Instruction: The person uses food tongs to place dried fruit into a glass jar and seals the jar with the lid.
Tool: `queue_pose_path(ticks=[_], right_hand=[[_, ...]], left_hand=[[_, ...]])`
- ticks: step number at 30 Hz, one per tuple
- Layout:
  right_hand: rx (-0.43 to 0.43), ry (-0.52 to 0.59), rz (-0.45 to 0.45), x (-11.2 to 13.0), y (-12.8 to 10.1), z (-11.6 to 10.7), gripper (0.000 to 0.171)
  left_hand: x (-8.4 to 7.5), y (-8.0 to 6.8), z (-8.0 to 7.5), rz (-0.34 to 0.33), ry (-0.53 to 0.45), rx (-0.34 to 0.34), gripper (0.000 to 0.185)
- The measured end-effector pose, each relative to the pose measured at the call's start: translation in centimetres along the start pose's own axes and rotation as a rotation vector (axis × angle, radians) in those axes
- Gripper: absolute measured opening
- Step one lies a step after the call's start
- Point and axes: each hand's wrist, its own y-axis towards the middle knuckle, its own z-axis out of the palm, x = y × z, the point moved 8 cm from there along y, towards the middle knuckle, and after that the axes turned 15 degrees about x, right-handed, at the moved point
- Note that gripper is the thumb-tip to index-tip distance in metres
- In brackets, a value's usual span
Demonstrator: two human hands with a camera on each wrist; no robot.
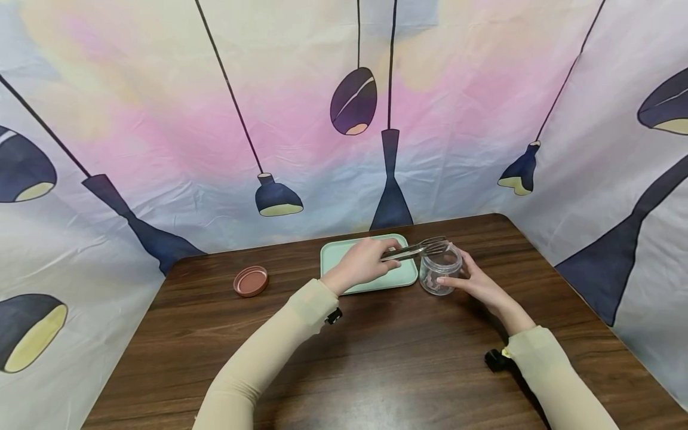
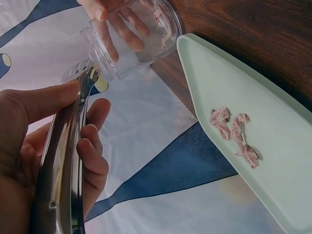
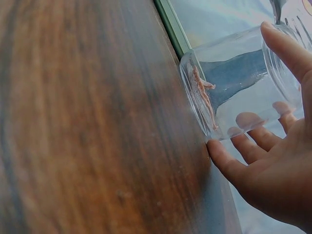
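Head view shows the left hand [image 1: 361,263] gripping metal tongs [image 1: 416,249] over the mint tray [image 1: 371,285], tips at the mouth of the clear glass jar [image 1: 439,270], which the right hand [image 1: 475,280] cups on the worktop [image 1: 376,358]. One pinkish strip [image 3: 204,97] lies on the jar's bottom, and two more pink strips [image 2: 234,134] rest on the tray. I reckon a nudge from the tongs could tip the jar if that cupping hold is loose, while the terracotta lid [image 1: 250,280] sits well apart.
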Motion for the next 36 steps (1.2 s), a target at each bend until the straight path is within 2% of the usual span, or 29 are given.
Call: queue_pose_path(ticks=[11, 23, 36], right_hand=[[-0.007, -0.015, 0.051, -0.24, -0.09, -0.17, 0.107], [-0.007, -0.007, 0.030, -0.21, -0.01, -0.04, 0.106], [-0.010, -0.011, 0.042, -0.21, -0.08, -0.07, 0.107]], left_hand=[[-0.33, -0.13, -0.18, -0.009, 0.040, 0.007, 0.030], [-0.25, -0.22, -0.25, -0.021, 0.039, 0.014, 0.028], [0.05, -0.55, -0.12, -0.056, 0.018, 0.034, 0.040]])
